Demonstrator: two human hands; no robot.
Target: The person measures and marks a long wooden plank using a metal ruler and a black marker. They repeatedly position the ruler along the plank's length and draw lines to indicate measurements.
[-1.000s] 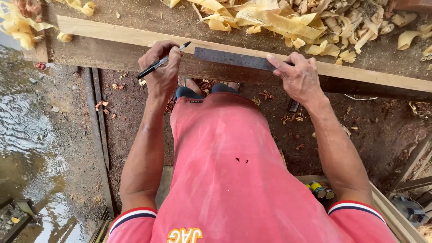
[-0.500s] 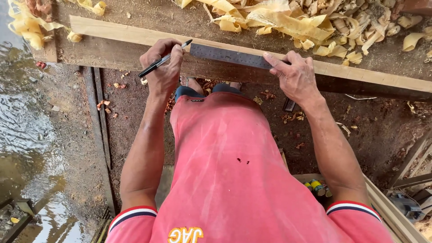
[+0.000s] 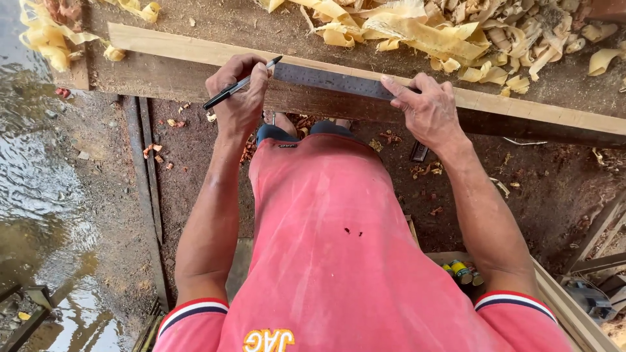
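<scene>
A long pale wooden plank (image 3: 521,111) lies across a dusty bench in front of me. My left hand (image 3: 238,98) grips a black pen (image 3: 240,83), its tip at the left end of a dark steel ruler (image 3: 329,80) that lies flat along the plank. My right hand (image 3: 427,111) presses its fingers onto the ruler's right end and the plank's near edge. Below the hands, my pink shirt fills the lower middle of the view.
Curled yellow wood shavings (image 3: 424,29) are heaped on the bench behind the plank. Puddled water (image 3: 39,195) covers the ground at the left. Two small cans (image 3: 463,272) sit in a wooden frame at the lower right. Dirt ground with wood chips lies under the bench.
The ruler and pen tip have slid slightly left along the plank; both hands keep their hold. The view has drifted a little.
</scene>
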